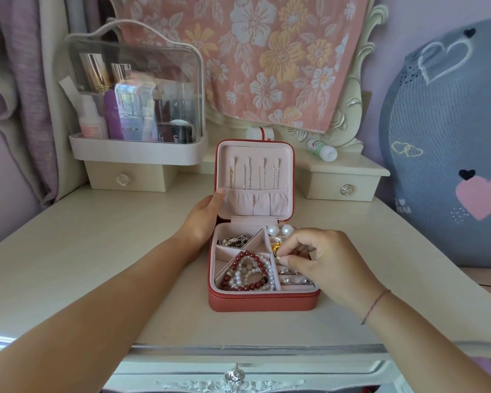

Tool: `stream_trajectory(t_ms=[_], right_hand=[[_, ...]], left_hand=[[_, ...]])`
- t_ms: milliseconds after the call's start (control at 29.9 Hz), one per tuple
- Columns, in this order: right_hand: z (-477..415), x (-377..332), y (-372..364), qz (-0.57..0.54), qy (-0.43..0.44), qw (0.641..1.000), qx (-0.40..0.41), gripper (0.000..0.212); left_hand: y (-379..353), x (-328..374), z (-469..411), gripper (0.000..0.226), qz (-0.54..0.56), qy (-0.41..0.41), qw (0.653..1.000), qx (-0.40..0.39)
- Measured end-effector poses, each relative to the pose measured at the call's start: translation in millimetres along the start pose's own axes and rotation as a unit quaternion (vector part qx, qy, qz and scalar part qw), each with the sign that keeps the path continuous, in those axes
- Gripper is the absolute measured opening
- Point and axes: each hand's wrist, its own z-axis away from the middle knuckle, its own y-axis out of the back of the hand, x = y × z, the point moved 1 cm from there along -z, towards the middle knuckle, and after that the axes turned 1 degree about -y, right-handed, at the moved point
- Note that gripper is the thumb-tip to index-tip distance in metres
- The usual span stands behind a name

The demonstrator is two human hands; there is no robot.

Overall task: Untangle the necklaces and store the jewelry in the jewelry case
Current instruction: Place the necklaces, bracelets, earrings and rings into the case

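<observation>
A red jewelry case (262, 302) with pink lining stands open in the middle of the dressing table. Thin necklaces (254, 177) hang from hooks inside the upright lid. My left hand (203, 219) holds the lid's left edge, thumb on the lining. The tray holds red and white bead bracelets (250, 272), a dark silver chain (234, 240), two pearl earrings (279, 230), a gold piece (276, 247) and rings (291, 276) in the slots. My right hand (323, 258) hovers over the right compartments, fingertips pinching a small item I cannot make out.
A clear-lidded cosmetics organiser (136, 109) stands on a small drawer at the back left. A second small drawer (345, 182) sits at the back right with a white tube (322, 150) lying on it. A grey heart-print cushion (448, 143) leans at the right.
</observation>
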Motion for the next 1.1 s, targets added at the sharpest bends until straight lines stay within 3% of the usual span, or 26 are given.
stream_trajectory(t_ms=[869, 1036, 1103], right_hand=[[-1.2, 4.3, 11.9, 0.075, 0.039, 0.994, -0.067, 0.018], [-15.9, 32.8, 46.9, 0.013, -0.002, 0.994, 0.109, 0.033], [-21.2, 48.7, 54.1, 0.040, -0.025, 0.992, 0.121, 0.033]], left_hand=[[0.3, -1.0, -0.8, 0.050, -0.009, 0.003, 1.000, 0.003], [0.4, -0.7, -0.2, 0.050, -0.007, -0.001, 1.000, 0.005], [0.8, -1.1, -0.7, 0.050, -0.009, -0.001, 1.000, 0.003]])
